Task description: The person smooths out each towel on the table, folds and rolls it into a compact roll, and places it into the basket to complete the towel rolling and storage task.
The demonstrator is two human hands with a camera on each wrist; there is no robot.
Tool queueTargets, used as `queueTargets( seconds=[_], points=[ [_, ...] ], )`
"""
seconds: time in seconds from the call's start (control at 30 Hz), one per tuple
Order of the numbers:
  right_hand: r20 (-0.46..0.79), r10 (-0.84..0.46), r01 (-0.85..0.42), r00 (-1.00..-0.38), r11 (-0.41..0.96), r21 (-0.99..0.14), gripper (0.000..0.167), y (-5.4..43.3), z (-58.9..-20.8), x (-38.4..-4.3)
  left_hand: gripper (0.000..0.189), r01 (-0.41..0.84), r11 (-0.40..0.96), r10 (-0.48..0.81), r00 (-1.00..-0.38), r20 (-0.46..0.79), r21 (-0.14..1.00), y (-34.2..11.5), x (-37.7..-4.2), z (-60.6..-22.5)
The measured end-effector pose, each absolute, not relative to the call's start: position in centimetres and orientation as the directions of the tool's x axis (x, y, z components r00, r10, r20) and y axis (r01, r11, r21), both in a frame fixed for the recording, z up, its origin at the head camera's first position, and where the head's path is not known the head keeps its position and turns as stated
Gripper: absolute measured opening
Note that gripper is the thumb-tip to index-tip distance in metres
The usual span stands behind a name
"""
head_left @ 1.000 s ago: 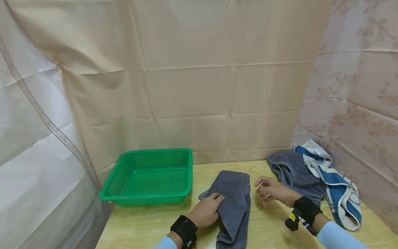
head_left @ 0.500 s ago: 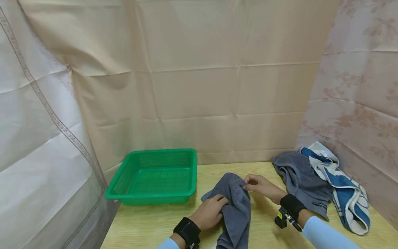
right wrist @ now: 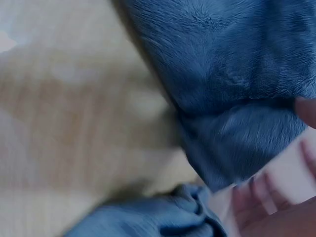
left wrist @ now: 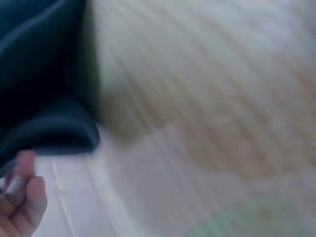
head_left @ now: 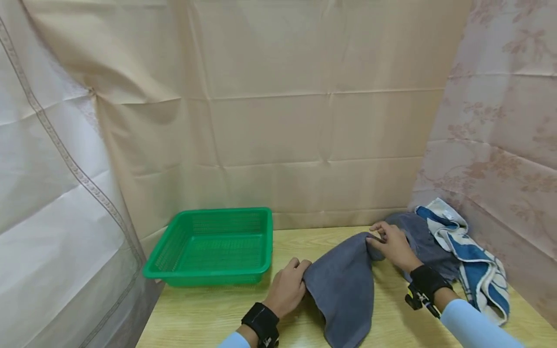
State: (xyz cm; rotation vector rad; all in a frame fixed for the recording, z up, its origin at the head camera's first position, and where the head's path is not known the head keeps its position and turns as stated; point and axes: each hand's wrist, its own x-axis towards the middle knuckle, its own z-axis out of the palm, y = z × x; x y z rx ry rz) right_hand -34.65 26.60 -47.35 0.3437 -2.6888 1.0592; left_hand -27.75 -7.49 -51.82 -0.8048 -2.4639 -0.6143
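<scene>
Cloth [head_left: 341, 290] of plain dark grey is spread between two hands over the front part of the pale wood-grain worktop [head_left: 200, 314], its near end running down towards the bottom edge of the head view; the left hand [head_left: 285, 287] pinches it at its left edge, fingers bent, and the left wrist view shows fingertips against a blurred fold of it; the right hand [head_left: 393, 245] grips the far right corner between thumb and fingers, and in the right wrist view the thumb lies on the nap; at the bottom of that same view is more grey-blue fabric [right wrist: 158, 217], though whether it belongs to this piece I cannot tell; just behind the right hand lies a second grey cloth [head_left: 428, 246], crumpled, with a blue-and-white towel [head_left: 476, 266] heaped against and partly over its right side; to the left, near the back of the worktop, stands a green basket [head_left: 228, 251] with perforated walls, apart from the left hand; black wristbands [head_left: 261, 323] circle both wrists above light blue sleeves [head_left: 474, 324]; a beige curtain [head_left: 278, 121] hangs behind, with a white curtain [head_left: 52, 217] at the left and a pink floral curtain [head_left: 500, 145] at the right.
</scene>
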Motion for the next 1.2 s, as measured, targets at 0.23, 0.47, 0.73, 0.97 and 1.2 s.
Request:
queueTargets(
  seconds=[0.23, 0.47, 0.73, 0.97, 1.2],
  points=[
    [0.030, -0.066, -0.068, -0.997, 0.699, -0.712, 0.106, 26.2, -49.6, -32.9, 0.031, 0.673, 0.719, 0.524, -0.689, 0.500, 0.175, -7.7, -27.6, -51.6],
    [-0.149, -0.085, 0.092, -0.985, 0.468, -0.879, 0.109, 26.6, -50.7, -32.8, 0.029, 0.726, 0.645, 0.655, -0.687, 0.316, 0.241, -7.9, -27.8, -51.0],
    [-0.038, -0.094, 0.015, -0.995, 0.229, -0.973, 0.033, 27.4, -51.4, -32.9, 0.029, 0.799, 0.574, 0.794, -0.597, 0.118, 0.179, -8.2, -27.6, -51.7],
    [0.062, -0.095, -0.081, -0.994, 0.208, -0.975, 0.052, 27.6, -47.9, -33.5, 0.026, 0.795, 0.604, 0.761, -0.596, 0.255, 0.052, -9.2, -28.3, -50.2],
    [-0.084, -0.099, 0.014, -0.991, 0.561, -0.828, 0.060, 29.7, -45.6, -33.8, 0.021, 0.762, 0.647, 0.700, -0.583, 0.413, -0.021, -10.0, -28.3, -49.4]
  ],
)
